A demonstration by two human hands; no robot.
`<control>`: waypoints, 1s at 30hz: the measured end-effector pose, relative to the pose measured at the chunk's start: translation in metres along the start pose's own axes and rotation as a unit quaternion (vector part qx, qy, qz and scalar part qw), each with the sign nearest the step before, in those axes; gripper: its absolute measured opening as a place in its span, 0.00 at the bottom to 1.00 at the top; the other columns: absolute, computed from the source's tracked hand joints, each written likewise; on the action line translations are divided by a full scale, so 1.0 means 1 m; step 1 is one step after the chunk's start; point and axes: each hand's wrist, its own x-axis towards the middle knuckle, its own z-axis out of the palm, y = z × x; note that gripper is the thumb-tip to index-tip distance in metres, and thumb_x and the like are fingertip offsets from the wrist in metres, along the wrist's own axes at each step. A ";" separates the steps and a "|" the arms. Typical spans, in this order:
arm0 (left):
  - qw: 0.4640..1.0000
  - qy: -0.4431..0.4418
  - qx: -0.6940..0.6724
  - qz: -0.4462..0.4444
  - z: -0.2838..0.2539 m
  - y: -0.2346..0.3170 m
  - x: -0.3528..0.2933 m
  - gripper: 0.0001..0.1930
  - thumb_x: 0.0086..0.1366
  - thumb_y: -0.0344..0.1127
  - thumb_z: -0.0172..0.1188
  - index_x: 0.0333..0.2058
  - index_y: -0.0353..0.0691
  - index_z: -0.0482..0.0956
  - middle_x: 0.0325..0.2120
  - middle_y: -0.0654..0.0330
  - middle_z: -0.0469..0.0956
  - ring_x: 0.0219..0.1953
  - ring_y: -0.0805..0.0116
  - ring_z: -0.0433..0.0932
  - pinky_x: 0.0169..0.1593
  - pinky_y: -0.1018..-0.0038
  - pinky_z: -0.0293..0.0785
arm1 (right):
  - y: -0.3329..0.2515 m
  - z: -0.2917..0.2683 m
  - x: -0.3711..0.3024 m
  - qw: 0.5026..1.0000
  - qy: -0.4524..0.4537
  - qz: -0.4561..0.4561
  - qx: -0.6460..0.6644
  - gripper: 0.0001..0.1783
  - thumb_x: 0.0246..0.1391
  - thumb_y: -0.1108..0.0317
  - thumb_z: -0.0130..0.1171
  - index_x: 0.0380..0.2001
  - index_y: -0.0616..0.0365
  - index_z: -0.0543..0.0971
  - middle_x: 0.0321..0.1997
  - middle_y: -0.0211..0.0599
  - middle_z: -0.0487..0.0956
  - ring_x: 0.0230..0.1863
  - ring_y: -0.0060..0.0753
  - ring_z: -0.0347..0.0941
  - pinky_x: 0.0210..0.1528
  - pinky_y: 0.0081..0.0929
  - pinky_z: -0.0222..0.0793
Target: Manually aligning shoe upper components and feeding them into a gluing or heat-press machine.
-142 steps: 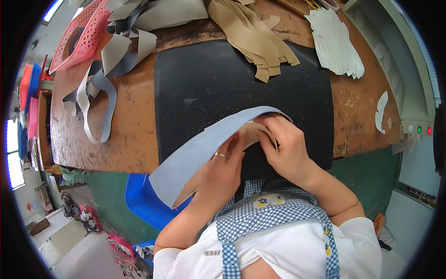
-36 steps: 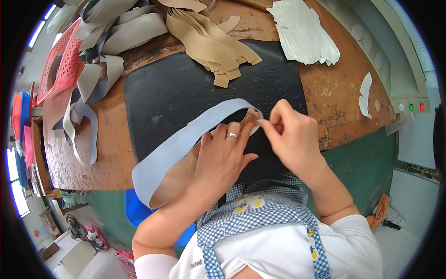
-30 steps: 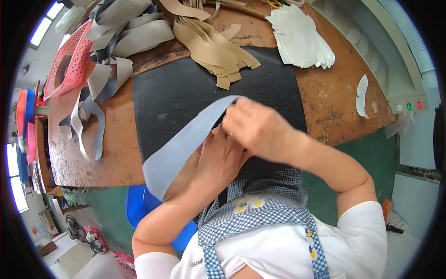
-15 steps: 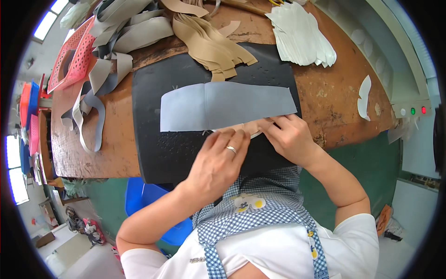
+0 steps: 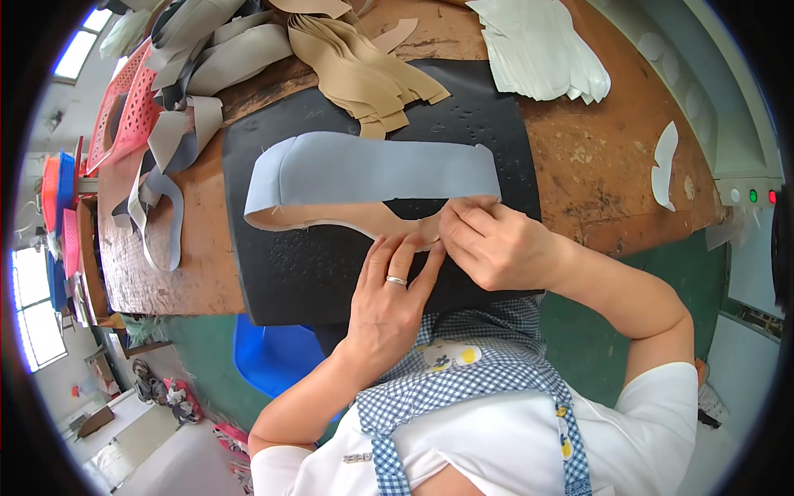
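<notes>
A curved grey-blue strip of leather-like material (image 5: 372,169) with a seam near its left side is bent into a loop over the black mat (image 5: 294,285). Its tan inner face (image 5: 343,213) shows along the near side. At the loop's right end, my right hand (image 5: 504,248) pinches the strip, thumb and fingers drawn together. My left hand (image 5: 387,293), wearing a ring, has its bent fingers on the near tan edge, close beside the right fingertips. What lies under those fingertips is hidden.
Stacked tan strips (image 5: 364,70) lie on the mat's far edge. White cut pieces (image 5: 542,54) sit far right, with a single white piece (image 5: 664,167) nearer. Grey strips (image 5: 240,62) and a pink basket (image 5: 128,107) stand far left. The wooden table (image 5: 595,182) ends at a curved edge.
The strip lay nearly flat and is now bent into a loop, with more of its tan inner face showing. My hands have turned its near edge toward me. The whole view has shifted slightly.
</notes>
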 end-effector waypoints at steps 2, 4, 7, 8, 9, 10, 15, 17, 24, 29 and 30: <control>1.000 0.002 -0.002 -0.005 0.000 0.000 0.000 0.31 0.49 0.22 0.58 0.57 0.35 0.76 0.53 0.46 0.70 0.56 0.45 0.71 0.64 0.51 0.67 | 0.001 0.002 0.003 1.000 0.012 0.007 0.013 0.14 0.39 0.69 0.62 0.31 0.67 0.82 0.38 0.43 0.81 0.45 0.40 0.79 0.40 0.30 0.79; 1.000 0.004 0.002 -0.001 0.001 0.000 0.000 0.31 0.49 0.23 0.58 0.57 0.35 0.76 0.53 0.46 0.70 0.57 0.45 0.70 0.64 0.51 0.67 | 0.001 0.001 0.004 0.999 0.022 0.014 0.025 0.14 0.39 0.69 0.62 0.31 0.67 0.82 0.38 0.42 0.80 0.44 0.40 0.79 0.40 0.30 0.79; 1.000 0.001 -0.006 0.005 -0.005 0.000 0.005 0.30 0.50 0.23 0.58 0.56 0.35 0.77 0.53 0.46 0.70 0.57 0.47 0.70 0.64 0.51 0.67 | -0.001 -0.002 0.004 0.996 0.036 0.078 0.036 0.13 0.40 0.71 0.63 0.32 0.66 0.82 0.37 0.41 0.80 0.40 0.40 0.80 0.37 0.28 0.78; 1.000 0.000 -0.004 0.005 -0.005 0.001 0.003 0.30 0.50 0.23 0.58 0.56 0.35 0.77 0.53 0.46 0.70 0.57 0.47 0.70 0.64 0.51 0.67 | -0.002 -0.001 0.006 0.986 0.012 0.161 0.031 0.13 0.40 0.73 0.64 0.33 0.65 0.82 0.37 0.41 0.80 0.38 0.40 0.80 0.35 0.27 0.78; 1.000 0.001 0.005 0.008 -0.003 0.000 0.002 0.30 0.50 0.24 0.59 0.56 0.36 0.77 0.53 0.47 0.70 0.57 0.48 0.70 0.64 0.52 0.67 | -0.001 0.000 0.009 0.970 -0.010 0.242 0.022 0.13 0.40 0.74 0.65 0.33 0.65 0.81 0.36 0.41 0.80 0.36 0.40 0.80 0.34 0.26 0.78; 1.000 0.002 0.014 0.010 -0.002 -0.001 0.003 0.29 0.50 0.24 0.59 0.56 0.36 0.77 0.53 0.48 0.70 0.58 0.50 0.70 0.64 0.53 0.67 | 0.004 0.003 0.013 0.969 0.029 0.244 0.011 0.13 0.41 0.76 0.65 0.35 0.64 0.80 0.37 0.41 0.80 0.35 0.39 0.80 0.32 0.25 0.78; 0.999 0.028 -0.016 0.011 0.001 -0.006 0.000 0.29 0.49 0.24 0.61 0.55 0.36 0.78 0.53 0.51 0.72 0.59 0.54 0.71 0.65 0.55 0.66 | -0.014 0.003 0.011 0.973 0.078 0.203 0.075 0.14 0.42 0.76 0.65 0.37 0.64 0.79 0.39 0.40 0.80 0.38 0.40 0.80 0.36 0.29 0.79; 0.997 0.058 -0.049 0.010 0.002 -0.007 0.002 0.27 0.48 0.19 0.64 0.52 0.33 0.78 0.52 0.50 0.71 0.55 0.51 0.73 0.61 0.56 0.70 | -0.022 0.001 0.012 0.971 0.104 0.205 0.064 0.14 0.42 0.76 0.65 0.36 0.64 0.80 0.40 0.40 0.79 0.41 0.41 0.79 0.40 0.30 0.80; 0.998 0.040 -0.043 -0.004 0.002 -0.007 0.000 0.23 0.57 0.24 0.62 0.54 0.31 0.76 0.54 0.53 0.71 0.59 0.56 0.71 0.65 0.57 0.67 | -0.030 0.003 0.017 0.955 0.103 0.264 0.086 0.15 0.40 0.77 0.67 0.36 0.61 0.82 0.38 0.38 0.79 0.42 0.40 0.78 0.40 0.31 0.79; 0.999 0.038 -0.023 -0.013 0.004 -0.005 -0.002 0.25 0.57 0.25 0.62 0.55 0.30 0.75 0.55 0.53 0.69 0.58 0.56 0.70 0.65 0.58 0.67 | -0.040 0.001 0.020 0.925 0.120 0.334 0.136 0.15 0.39 0.78 0.67 0.36 0.61 0.82 0.37 0.36 0.79 0.40 0.41 0.78 0.39 0.32 0.79; 0.999 0.038 -0.025 -0.011 0.003 -0.005 0.000 0.25 0.57 0.25 0.62 0.55 0.30 0.75 0.55 0.53 0.69 0.58 0.56 0.70 0.65 0.58 0.67 | -0.042 0.002 0.020 0.925 0.129 0.333 0.129 0.15 0.39 0.78 0.67 0.36 0.60 0.82 0.37 0.36 0.79 0.41 0.42 0.78 0.40 0.32 0.79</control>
